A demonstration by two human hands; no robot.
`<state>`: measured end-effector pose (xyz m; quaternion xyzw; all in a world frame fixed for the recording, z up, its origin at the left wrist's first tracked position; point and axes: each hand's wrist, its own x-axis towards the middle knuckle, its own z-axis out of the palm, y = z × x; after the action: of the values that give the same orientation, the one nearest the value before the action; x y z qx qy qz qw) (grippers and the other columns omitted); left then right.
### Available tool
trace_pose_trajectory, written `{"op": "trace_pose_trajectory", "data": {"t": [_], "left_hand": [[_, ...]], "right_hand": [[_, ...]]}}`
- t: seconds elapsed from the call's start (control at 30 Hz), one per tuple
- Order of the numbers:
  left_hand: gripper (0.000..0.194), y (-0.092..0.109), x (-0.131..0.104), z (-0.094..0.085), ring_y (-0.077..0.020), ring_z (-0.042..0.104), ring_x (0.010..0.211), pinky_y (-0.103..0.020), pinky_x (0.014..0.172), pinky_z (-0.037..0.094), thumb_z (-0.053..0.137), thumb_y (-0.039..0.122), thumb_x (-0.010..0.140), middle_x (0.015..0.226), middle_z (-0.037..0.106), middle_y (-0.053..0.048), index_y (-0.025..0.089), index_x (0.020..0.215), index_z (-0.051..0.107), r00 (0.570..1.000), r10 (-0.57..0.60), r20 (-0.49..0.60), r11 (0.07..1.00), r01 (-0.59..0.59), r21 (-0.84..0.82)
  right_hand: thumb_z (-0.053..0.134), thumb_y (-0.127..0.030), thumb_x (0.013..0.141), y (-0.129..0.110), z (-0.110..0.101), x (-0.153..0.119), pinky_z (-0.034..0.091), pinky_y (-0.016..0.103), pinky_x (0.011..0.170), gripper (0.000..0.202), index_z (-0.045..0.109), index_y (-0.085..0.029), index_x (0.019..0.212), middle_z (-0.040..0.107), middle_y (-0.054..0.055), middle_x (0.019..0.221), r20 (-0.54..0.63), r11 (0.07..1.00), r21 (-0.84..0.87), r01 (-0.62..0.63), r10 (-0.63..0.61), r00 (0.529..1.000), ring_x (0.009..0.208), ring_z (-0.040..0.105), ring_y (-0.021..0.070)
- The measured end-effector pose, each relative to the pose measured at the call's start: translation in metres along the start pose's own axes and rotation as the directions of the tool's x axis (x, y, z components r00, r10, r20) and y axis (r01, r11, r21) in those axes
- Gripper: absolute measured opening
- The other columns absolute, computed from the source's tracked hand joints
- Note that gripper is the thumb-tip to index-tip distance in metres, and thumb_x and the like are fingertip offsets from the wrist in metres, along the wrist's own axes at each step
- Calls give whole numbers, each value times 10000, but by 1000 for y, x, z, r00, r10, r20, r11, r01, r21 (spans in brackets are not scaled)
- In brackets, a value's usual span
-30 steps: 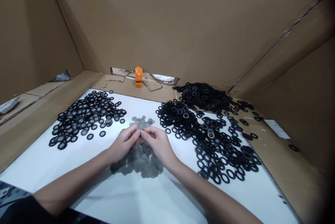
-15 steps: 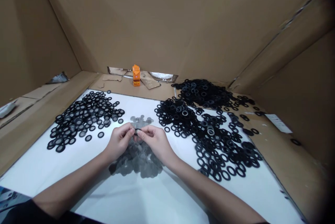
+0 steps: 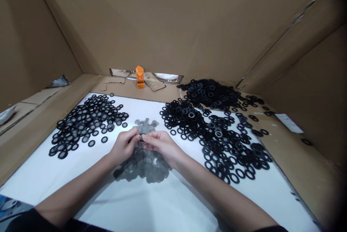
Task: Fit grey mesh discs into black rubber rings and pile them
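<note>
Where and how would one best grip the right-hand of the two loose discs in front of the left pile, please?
Probably pinch the disc by opposite edges of its black rim, from above and the near right: it lies flat and looks thin, with bare white board there and the pile beyond.

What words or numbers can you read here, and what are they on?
None can be read for sure.
Orange box: small marks, too blurred to read.
White label on the cardboard at the right: faint print, too small to read.
</note>
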<state>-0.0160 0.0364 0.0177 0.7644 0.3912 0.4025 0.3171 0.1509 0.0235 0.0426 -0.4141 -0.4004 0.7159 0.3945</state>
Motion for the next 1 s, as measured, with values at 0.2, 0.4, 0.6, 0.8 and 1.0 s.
{"op": "trace_pose_trajectory", "data": {"t": [0.2, 0.4, 0.6, 0.8, 1.0], "left_hand": [[333, 5, -1, 0, -129, 464, 552, -242, 542, 341, 408, 355, 932, 580, 521, 13, 177, 661, 484, 993, -119, 27, 987, 121, -105], [367, 1, -3, 3, -112, 411, 490, -238, 517, 316, 377, 398, 942, 529, 464, 35, 188, 644, 423, 995, -98, 30, 989, 101, -104], [363, -1, -4, 5, -101, 382, 472, -225, 484, 288, 365, 420, 944, 526, 431, 50, 195, 660, 380, 989, -135, 66, 969, 146, -198], [378, 8, 0, -7, -115, 423, 476, -235, 493, 317, 388, 378, 937, 497, 463, 28, 186, 615, 443, 995, -91, 28, 994, 92, -55], [343, 7, -3, 4, -120, 439, 485, -239, 501, 329, 386, 338, 938, 530, 504, 14, 187, 643, 473, 993, -55, -103, 998, 55, 1]], "right_hand": [[656, -398, 766, 0, -4, 4, 435, 262, 645, 279, 671, -152, 636, 657, 24, 644, 43, 915, -328, 234, -234, 971, 637, 584, 149], [637, -319, 776, 2, -1, 0, 424, 255, 642, 173, 659, -166, 699, 643, 0, 677, -61, 886, -376, 272, -316, 947, 664, 573, 148], [633, -339, 775, 6, 2, 1, 426, 247, 638, 200, 640, -157, 693, 618, -2, 665, -101, 926, -284, 248, -286, 953, 655, 562, 141], [611, -332, 800, -1, 0, -1, 393, 237, 611, 205, 621, -166, 680, 592, -12, 659, -14, 832, -451, 324, -369, 929, 635, 524, 133], [560, -317, 853, -3, -1, -7, 414, 250, 682, 185, 648, -190, 751, 640, 7, 739, 94, 707, -580, 405, -436, 895, 716, 577, 160]]}}
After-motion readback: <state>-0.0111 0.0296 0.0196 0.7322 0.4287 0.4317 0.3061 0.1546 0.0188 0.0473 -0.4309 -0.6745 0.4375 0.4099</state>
